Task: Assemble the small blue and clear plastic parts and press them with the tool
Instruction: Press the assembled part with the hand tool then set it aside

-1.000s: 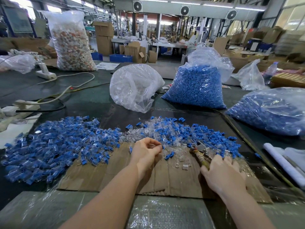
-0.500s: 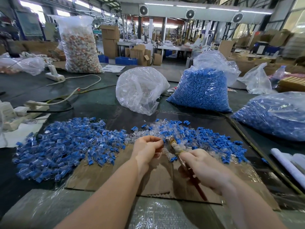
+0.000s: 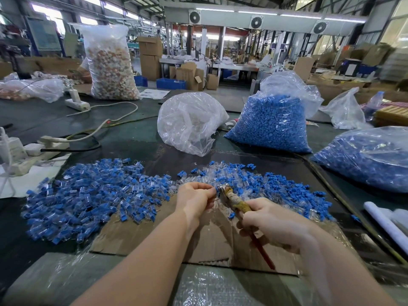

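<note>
1. Head view shows the left hand (image 3: 195,198) with its fingers curled, the fingertips pinching something small at the tool's metal end; the piece itself is too small and too hidden to make out, though by the task it is probably a joined blue and clear part.
2. Right hand (image 3: 272,224) grips the tool (image 3: 237,205), a plier-like press with a worn yellowish handle and a red handle end (image 3: 263,253) sticking out below the fist.
3. Long axis of the tool runs from the right hand, near and to the right, up and leftward to its metal head (image 3: 221,188), which sits just beside the left fingertips. The two hands meet there, over the far edge of the cardboard sheet (image 3: 141,237).
4. Whether the head is touching the pinched piece or is only very close cannot be told.
5. Judging from this, the step in hand is the pressing: the left hand presents the part, so the right hand must squeeze along that same line without shifting the head sideways.
6. Supply lies just beyond the hands: loose blue and clear parts (image 3: 260,184) behind the tool, nearer the right hand.
7. Left of the hands spreads a denser blue heap (image 3: 88,195), likely finished pieces, nearest the left hand for dropping off.
</note>
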{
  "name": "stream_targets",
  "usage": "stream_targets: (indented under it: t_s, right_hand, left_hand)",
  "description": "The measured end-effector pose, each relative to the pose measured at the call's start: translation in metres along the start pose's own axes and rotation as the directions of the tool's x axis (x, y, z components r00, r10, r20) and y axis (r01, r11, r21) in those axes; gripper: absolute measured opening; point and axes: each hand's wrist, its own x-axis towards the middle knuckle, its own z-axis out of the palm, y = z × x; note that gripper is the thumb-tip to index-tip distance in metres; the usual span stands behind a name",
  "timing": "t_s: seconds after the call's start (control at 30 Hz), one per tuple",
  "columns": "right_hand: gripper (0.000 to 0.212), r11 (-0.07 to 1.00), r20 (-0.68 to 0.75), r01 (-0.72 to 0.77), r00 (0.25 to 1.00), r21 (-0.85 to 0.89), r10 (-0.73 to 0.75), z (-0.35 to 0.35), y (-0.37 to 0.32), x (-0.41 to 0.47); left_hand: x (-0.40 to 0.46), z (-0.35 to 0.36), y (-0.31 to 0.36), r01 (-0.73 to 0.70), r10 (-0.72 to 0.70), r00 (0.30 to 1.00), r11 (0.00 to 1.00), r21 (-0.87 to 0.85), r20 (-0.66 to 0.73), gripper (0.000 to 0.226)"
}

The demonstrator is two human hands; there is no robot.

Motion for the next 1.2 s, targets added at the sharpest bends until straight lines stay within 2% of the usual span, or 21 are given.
stream_targets:
  t_s: [0.17,0.5,0.6,0.67,0.73,0.77,0.83,0.9,0.97,1.1,1.2]
  right_hand:
    - [0.006,0.998,-0.001,0.034,0.999,-0.047,-0.034,-0.001,-0.002,-0.002]
    - [0.015,0.982,-0.124,0.061,0.989,-0.176,-0.083,0.011,0.0,0.006]
    - [0.016,0.989,-0.157,0.091,0.982,-0.116,-0.108,0.015,0.004,0.006]
    - [0.011,0.99,-0.221,0.128,0.966,-0.052,-0.136,0.017,0.01,0.007]
    - [0.004,0.989,-0.319,0.143,0.936,-0.04,-0.148,0.017,0.02,0.008]
    - [0.001,0.989,-0.368,0.133,0.918,-0.065,-0.147,0.016,0.026,0.009]
    - [0.01,0.979,-0.462,0.056,0.875,-0.198,-0.143,0.012,0.041,0.009]
    - [0.024,0.935,-0.543,-0.078,0.829,-0.347,-0.132,0.007,0.057,0.009]
    - [0.04,0.881,-0.598,-0.203,0.794,-0.427,-0.107,0.004,0.069,0.007]
    - [0.065,0.797,-0.659,-0.361,0.75,-0.484,-0.06,0.005,0.089,0.005]
    - [0.07,0.744,-0.673,-0.417,0.738,-0.523,-0.059,0.007,0.097,0.006]
  left_hand:
    - [-0.002,0.0,0.0,-0.005,0.005,1.0,1.0,-0.011,-0.016,0.006]
    - [-0.007,0.002,-0.001,-0.008,0.007,1.0,0.998,-0.055,-0.017,0.005]
    - [-0.008,0.002,-0.002,-0.025,0.024,1.0,0.998,-0.058,-0.017,0.006]
    - [-0.008,0.0,-0.003,-0.051,0.05,0.998,0.999,-0.02,-0.027,0.008]
    - [-0.005,-0.008,-0.006,-0.133,0.145,0.987,0.978,0.161,-0.066,0.01]
    - [-0.003,-0.014,-0.007,-0.192,0.228,0.971,0.928,0.319,-0.078,0.011]
    - [0.001,-0.029,-0.008,-0.283,0.401,0.914,0.739,0.612,-0.061,0.012]
    - [0.006,-0.047,-0.01,-0.31,0.523,0.852,0.53,0.789,-0.017,0.017]
    - [0.012,-0.064,-0.012,-0.284,0.573,0.819,0.373,0.883,0.021,0.022]
    - [0.021,-0.082,-0.014,-0.181,0.578,0.816,0.228,0.957,0.016,0.025]
    - [0.02,-0.073,-0.015,-0.237,0.618,0.785,0.227,0.945,0.049,0.027]
